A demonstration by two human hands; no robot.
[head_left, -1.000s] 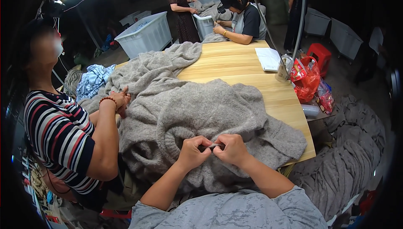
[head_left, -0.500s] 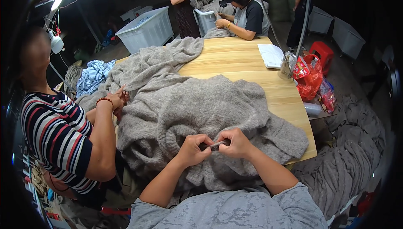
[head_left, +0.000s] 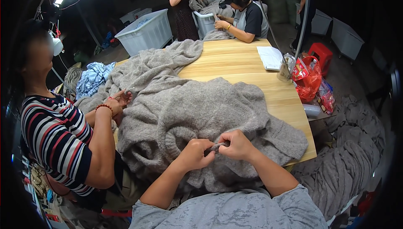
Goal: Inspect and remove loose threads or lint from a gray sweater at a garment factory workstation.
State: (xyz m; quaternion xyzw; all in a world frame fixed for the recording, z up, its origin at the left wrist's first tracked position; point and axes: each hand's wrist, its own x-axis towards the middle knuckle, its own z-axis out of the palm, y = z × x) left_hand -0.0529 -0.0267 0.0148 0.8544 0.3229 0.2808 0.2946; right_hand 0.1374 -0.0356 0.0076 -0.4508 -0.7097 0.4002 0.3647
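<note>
A fuzzy grey-brown knitted garment [head_left: 210, 103] lies heaped over the near part of the table, with a ribbed round edge [head_left: 173, 140] showing in its folds. At its near side my left hand [head_left: 196, 153] is closed, thumb and fingers at a small fold of the knit. Right beside it my right hand [head_left: 236, 146] pinches the same raised bit of fabric between thumb and forefinger. The fold [head_left: 216, 147] spans the short gap between both hands. Whether anything small is hidden in my fingertips cannot be made out.
At my left a person in a striped shirt [head_left: 63, 140] handles the same pile. Across the wooden table [head_left: 235, 56] another person [head_left: 247, 19] works on knitwear. Papers [head_left: 270, 57], a lamp pole [head_left: 303, 19] and red bags [head_left: 308, 80] line the right edge; more knitwear [head_left: 352, 140] is heaped beyond.
My left hand has turned and its fingers have shifted along the fold; my right hand has barely moved. Far off, the standing person has lifted a piece of knitwear.
</note>
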